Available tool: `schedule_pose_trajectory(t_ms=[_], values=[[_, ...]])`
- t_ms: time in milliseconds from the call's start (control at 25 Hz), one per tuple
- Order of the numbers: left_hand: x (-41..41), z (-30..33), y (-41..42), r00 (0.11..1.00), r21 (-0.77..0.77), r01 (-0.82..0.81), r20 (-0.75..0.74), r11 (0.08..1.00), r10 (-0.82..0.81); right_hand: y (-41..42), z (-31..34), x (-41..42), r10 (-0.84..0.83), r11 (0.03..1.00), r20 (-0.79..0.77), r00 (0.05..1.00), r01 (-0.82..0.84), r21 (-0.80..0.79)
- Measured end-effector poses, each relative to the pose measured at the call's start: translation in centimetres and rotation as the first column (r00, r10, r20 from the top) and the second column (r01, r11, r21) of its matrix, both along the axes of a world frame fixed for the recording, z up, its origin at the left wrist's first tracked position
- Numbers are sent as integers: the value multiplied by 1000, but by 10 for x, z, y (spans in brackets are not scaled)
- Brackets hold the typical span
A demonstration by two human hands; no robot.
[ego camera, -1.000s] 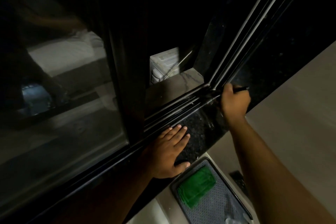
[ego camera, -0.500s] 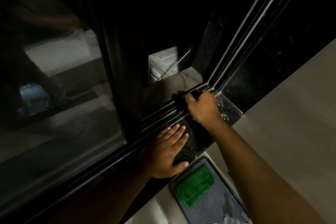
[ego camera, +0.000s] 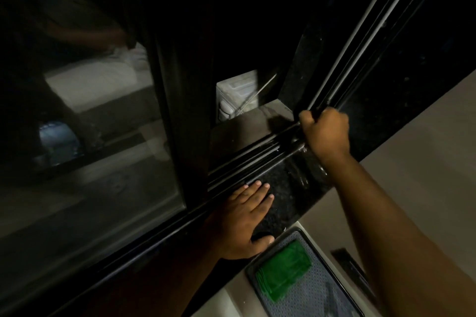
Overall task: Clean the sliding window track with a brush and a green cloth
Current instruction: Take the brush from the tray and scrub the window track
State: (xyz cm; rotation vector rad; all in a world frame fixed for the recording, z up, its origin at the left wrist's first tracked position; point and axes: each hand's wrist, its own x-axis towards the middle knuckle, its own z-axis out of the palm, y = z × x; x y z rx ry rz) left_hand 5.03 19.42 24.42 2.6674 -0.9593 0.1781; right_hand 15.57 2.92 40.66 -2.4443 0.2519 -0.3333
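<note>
The sliding window track [ego camera: 247, 159] runs as dark parallel rails along a black speckled stone sill [ego camera: 291, 183]. My right hand [ego camera: 325, 134] is a closed fist at the track's right corner, where the rails meet the upright frame. It grips the dark brush, which the fist almost fully hides. My left hand [ego camera: 244, 221] lies flat and palm-down on the sill, fingers spread, thumb over the front edge. The folded green cloth [ego camera: 284, 269] rests in a tray below the sill, untouched.
The cloth's tray [ego camera: 332, 296] has a grey mesh liner and a dark rim. A dark slim object [ego camera: 350, 267] lies on the pale surface beside it. The glass pane [ego camera: 90, 149] covers the left half of the window. A pale wall [ego camera: 412, 149] lies to the right.
My right hand swept left along the track to mid-sill, then back right to the corner. My left hand stayed flat on the sill. The cloth has not moved.
</note>
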Motion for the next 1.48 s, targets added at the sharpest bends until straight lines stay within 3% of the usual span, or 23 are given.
schedule_pose_trajectory(t_ms=[120,160,240,320,360,400,480,520,600,640,720,760,800,880,960,1000,1080,1120,1160,1240,1320,1400,1480], values=[[0,1,0,1000,6,5,-6,1000,-5,42,1,2,258,955,-230,938,-284,-85],[-1,1,0,1000,7,7,-7,1000,-7,57,1,0,309,942,-303,902,-335,-37],[0,2,1,1000,11,7,-7,1000,-7,60,16,14,417,902,-233,878,-369,224],[0,4,2,1000,18,1,-10,1000,-1,44,26,25,340,865,-193,921,-225,449],[-1,4,2,1000,18,1,-12,1000,-1,34,24,23,341,902,-220,914,-252,351],[-1,4,2,1000,16,3,-11,1000,-3,21,17,19,306,952,-276,911,-284,118],[-1,5,1,1000,14,5,-8,1000,-5,-6,1,17,192,903,-212,958,-257,-346],[-1,5,1,1000,13,1,-6,1000,-1,-15,-1,17,167,896,-153,974,-215,-388],[0,6,1,1000,9,-1,-1,1000,1,-16,1,19,124,978,-56,991,-132,-160],[0,6,1,1000,10,2,-4,1000,-2,-10,2,22,128,991,-91,988,-131,-30],[-1,6,2,1000,16,6,-15,1000,-5,12,4,20,244,922,-249,937,-144,360],[-2,6,2,1000,20,5,-20,1000,-5,21,7,19,274,865,-258,927,-120,487],[-2,7,2,1000,20,7,-19,1000,-6,23,8,21,226,865,-208,952,-98,491],[-2,6,1,1000,10,9,-14,1000,-9,7,9,31,17,983,-50,999,-7,186],[-2,6,2,1000,10,0,-16,1000,1,-2,3,31,-38,987,-68,997,27,-156],[-2,6,2,1000,15,-6,-19,1000,7,3,-2,27,38,986,-128,991,-58,-155],[-2,7,2,1000,23,-8,-21,1000,8,13,-6,25,182,977,-160,970,-160,139],[-2,7,2,1000,25,-4,-23,1000,5,14,-2,26,166,956,-118,979,-131,261],[-2,7,1,1000,24,0,-26,1000,1,10,2,32,111,960,-38,993,-97,263],[-1,5,1,1000,19,-1,-30,1000,1,-11,1,42,12,999,80,997,-9,-31],[-1,4,1,999,28,-3,-39,1000,4,-14,-12,34,73,939,-25,997,-77,-335],[-1,5,1,999,33,-5,-37,999,7,-8,-27,19,250,940,-144,957,-276,-199],[0,6,1,1000,31,-3,-31,1000,4,-10,-21,20,253,965,-52,966,-248,83]])
